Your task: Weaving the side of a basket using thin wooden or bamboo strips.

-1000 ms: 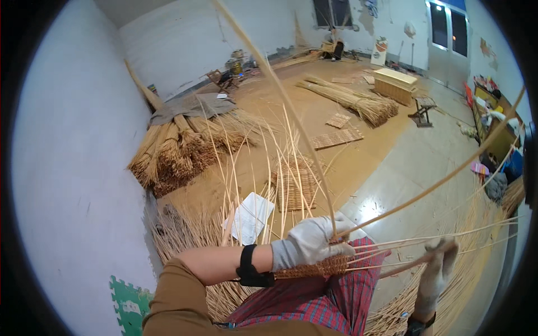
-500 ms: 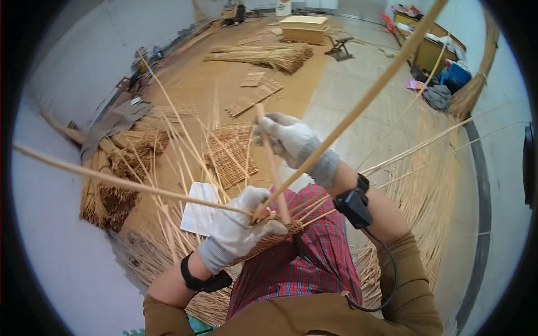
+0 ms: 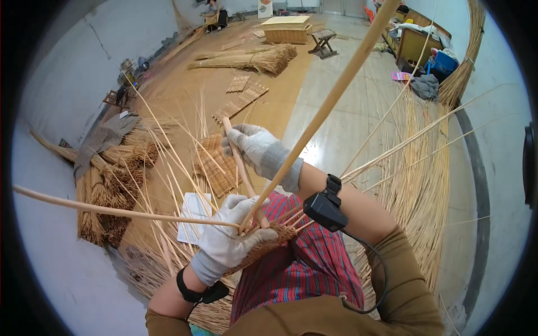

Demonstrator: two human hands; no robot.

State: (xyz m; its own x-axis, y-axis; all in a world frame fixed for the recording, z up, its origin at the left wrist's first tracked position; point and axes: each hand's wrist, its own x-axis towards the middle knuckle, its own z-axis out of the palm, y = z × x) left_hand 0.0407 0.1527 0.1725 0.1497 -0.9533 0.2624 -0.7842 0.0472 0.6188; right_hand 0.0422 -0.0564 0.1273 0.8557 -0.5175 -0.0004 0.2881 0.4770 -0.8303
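My gloved left hand (image 3: 224, 238) grips a small woven wicker piece (image 3: 266, 238) on my lap, at the point where two thick rods cross, one angling up right (image 3: 314, 126) and one stretching left (image 3: 101, 207). Thin canes fan out from the weaving to both sides. Above it, my gloved right hand (image 3: 246, 143) has its fingers round the upper part of a short smooth wooden stick (image 3: 244, 171), whose lower end meets the weaving beside my left thumb. Red plaid cloth (image 3: 291, 269) covers my lap under the piece.
Woven panels (image 3: 241, 103) and a white sheet (image 3: 190, 224) lie on the floor. Reed bundles (image 3: 98, 213) line the left wall; another bundle (image 3: 252, 59) lies ahead, near a wicker chest (image 3: 286, 33) and stool (image 3: 322, 45). A person (image 3: 216, 14) sits far back. Clutter (image 3: 420, 42) fills the right corner.
My right hand has come from low right up and leftward to the middle, swinging the stick from slanted to more upright, then tipping it slightly left. The view has also tilted downward.
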